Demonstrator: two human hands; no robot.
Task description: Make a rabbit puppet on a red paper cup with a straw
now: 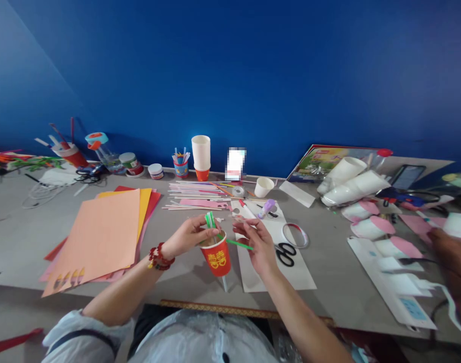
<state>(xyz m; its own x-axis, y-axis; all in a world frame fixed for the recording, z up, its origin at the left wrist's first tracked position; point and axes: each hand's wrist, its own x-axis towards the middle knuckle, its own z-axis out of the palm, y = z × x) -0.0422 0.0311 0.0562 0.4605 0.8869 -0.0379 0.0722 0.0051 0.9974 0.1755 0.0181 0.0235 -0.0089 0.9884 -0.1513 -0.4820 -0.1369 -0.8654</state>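
A red paper cup (217,257) with yellow printed characters stands tilted in front of me, a white straw (224,283) showing below its base. My left hand (192,235) is closed at the cup's rim, its fingers around a bent green-and-white striped straw (210,220). A thin green straw (240,244) sticks out from the cup's side towards my right hand (257,243). The fingertips of that hand are pinched together to the right of the cup; what they hold is too small to make out. Black-handled scissors (286,254) lie on white paper (253,275) beside my right wrist.
Behind the cup lie many paper straws (194,190), a tape roll (295,235) and a purple-capped glue stick (267,207). Coloured paper sheets (97,227) are stacked left. White cups (201,152) stand by the wall. At right are a power strip (391,285) and another person's hand (447,252).
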